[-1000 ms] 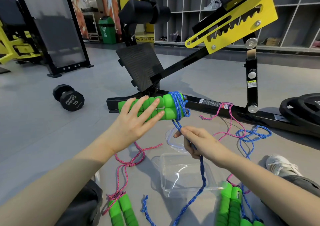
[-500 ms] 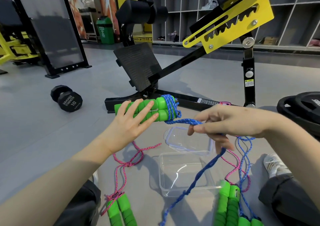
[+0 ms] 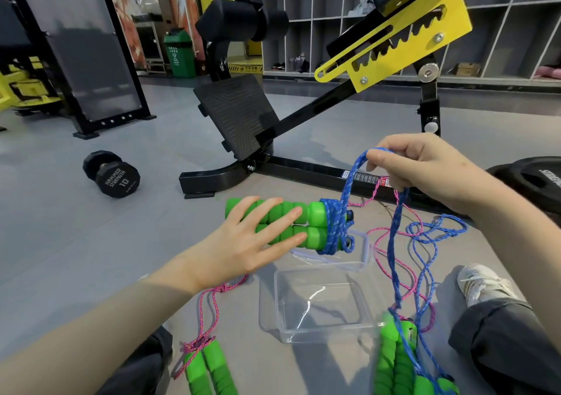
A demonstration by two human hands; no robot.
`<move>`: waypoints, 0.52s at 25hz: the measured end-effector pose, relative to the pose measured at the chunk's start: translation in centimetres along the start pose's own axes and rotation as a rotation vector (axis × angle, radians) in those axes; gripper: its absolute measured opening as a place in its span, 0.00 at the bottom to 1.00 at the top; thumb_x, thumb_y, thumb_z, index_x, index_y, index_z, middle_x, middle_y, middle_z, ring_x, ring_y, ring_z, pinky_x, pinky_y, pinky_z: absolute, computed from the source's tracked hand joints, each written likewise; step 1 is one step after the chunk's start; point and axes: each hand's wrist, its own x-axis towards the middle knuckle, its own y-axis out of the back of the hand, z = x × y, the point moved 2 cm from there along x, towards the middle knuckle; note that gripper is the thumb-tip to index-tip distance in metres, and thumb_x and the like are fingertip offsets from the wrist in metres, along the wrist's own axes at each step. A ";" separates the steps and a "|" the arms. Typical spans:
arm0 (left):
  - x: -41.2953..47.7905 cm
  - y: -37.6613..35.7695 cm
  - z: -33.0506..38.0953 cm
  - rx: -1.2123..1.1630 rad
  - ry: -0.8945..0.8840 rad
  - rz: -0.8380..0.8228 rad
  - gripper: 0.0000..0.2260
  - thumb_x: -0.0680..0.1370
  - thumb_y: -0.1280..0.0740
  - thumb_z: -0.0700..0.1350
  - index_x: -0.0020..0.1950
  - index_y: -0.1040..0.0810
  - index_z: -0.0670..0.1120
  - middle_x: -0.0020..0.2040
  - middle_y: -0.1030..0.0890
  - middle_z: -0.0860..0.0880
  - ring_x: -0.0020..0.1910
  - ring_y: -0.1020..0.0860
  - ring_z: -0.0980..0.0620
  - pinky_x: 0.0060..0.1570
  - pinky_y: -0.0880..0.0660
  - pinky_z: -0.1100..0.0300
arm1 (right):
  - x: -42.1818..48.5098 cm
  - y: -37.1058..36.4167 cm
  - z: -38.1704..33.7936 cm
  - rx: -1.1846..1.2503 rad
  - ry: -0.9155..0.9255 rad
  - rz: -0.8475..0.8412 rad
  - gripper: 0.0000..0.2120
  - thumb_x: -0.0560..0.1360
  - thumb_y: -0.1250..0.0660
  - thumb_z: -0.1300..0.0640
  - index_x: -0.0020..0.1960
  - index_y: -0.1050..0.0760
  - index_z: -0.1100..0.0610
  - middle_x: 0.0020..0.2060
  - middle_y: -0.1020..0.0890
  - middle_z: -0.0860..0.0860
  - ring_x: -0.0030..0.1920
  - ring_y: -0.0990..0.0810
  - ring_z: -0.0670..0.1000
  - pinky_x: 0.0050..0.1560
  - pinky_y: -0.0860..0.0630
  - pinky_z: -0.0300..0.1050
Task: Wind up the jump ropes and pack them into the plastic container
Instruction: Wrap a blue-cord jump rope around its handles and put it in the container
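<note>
Head view, left hand: the left hand (image 3: 243, 243) lies over a pair of green handles (image 3: 282, 221) held side by side above the floor; the fingers are spread and fairly straight, so it steadies the pair more than it clamps it.
Head view, right hand: the right hand (image 3: 425, 170) is raised, with thumb and fingers pinched shut on the blue rope (image 3: 349, 182).
Rope: blue turns already sit bunched round the right end of the handles; from the pinch the free length drops towards the floor.
Container: the clear plastic container (image 3: 321, 303) sits open and empty on the floor (image 3: 76, 243) just below the handles, with its lid (image 3: 361, 255) behind it.
Other ropes: a pink rope (image 3: 209, 312) with green handles lies lower left; more green handles and loose blue and pink rope lie lower right.
Risk, tangle: the free blue length crosses the pink strands, so pulling may drag or knot them.
Risk, slip: with so loose a left hold, a hard tug could roll the handles apart and spill the turns.
</note>
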 end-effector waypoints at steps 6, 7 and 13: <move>2.2 1.0 1.9 -0.056 0.011 0.149 0.17 0.79 0.38 0.38 0.67 0.29 0.47 0.68 0.30 0.40 0.60 0.26 0.35 0.56 0.29 0.42 | 1.0 -1.6 4.3 0.149 -0.097 0.037 0.10 0.75 0.36 0.49 0.40 0.23 0.55 0.27 0.37 0.52 0.25 0.38 0.46 0.32 0.36 0.39; 2.3 1.2 1.9 -0.058 0.023 0.165 0.16 0.80 0.39 0.38 0.67 0.29 0.47 0.67 0.30 0.41 0.60 0.26 0.35 0.56 0.29 0.42 | 0.9 -2.0 4.9 0.195 -0.110 0.026 0.09 0.73 0.35 0.49 0.41 0.23 0.53 0.28 0.35 0.52 0.26 0.36 0.45 0.31 0.35 0.36; 2.6 1.6 1.1 -0.043 0.150 0.215 0.14 0.81 0.41 0.37 0.66 0.28 0.46 0.66 0.30 0.40 0.59 0.26 0.35 0.56 0.28 0.42 | -0.1 -5.5 7.9 0.475 -0.186 0.057 0.06 0.67 0.30 0.64 0.41 0.22 0.55 0.36 0.24 0.58 0.37 0.29 0.51 0.32 0.31 0.39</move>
